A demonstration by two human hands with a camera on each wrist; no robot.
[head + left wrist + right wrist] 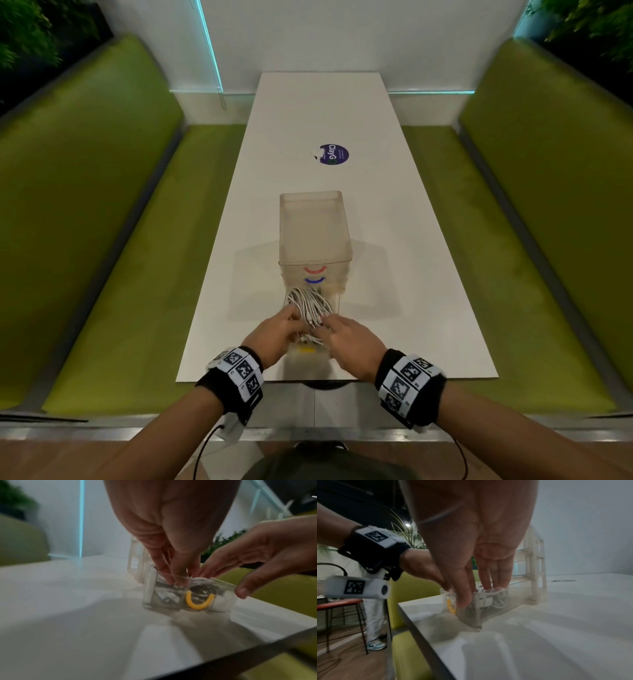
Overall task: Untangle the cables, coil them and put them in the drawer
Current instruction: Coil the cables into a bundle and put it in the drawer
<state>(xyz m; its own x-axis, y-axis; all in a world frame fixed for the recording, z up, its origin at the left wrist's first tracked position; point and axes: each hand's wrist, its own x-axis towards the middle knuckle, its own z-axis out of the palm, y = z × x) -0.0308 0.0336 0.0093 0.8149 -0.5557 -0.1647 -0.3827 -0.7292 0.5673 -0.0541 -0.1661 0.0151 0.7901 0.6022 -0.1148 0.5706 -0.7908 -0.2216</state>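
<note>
A translucent drawer unit (313, 226) with red and blue handles stands on the white table (411, 308). Its bottom drawer (223, 601), with a yellow handle (306, 349), is pulled out toward me. A heap of white cables (310, 305) fills the drawer and bulges above its rim. My left hand (289, 317) presses straight fingers down on the cables at the drawer's left. My right hand (325, 323) presses the cables from the right with straight fingers (489, 585), and its thumb (243, 592) is outside the drawer's front corner. The cable ends are hidden under the hands.
The drawer front sits close to the table's near edge (335, 379). A purple round sticker (334, 155) lies beyond the unit. Green benches (120, 274) run along both sides. In the right wrist view a red stool (339, 605) and a standing person's legs (373, 622) are off the table's left.
</note>
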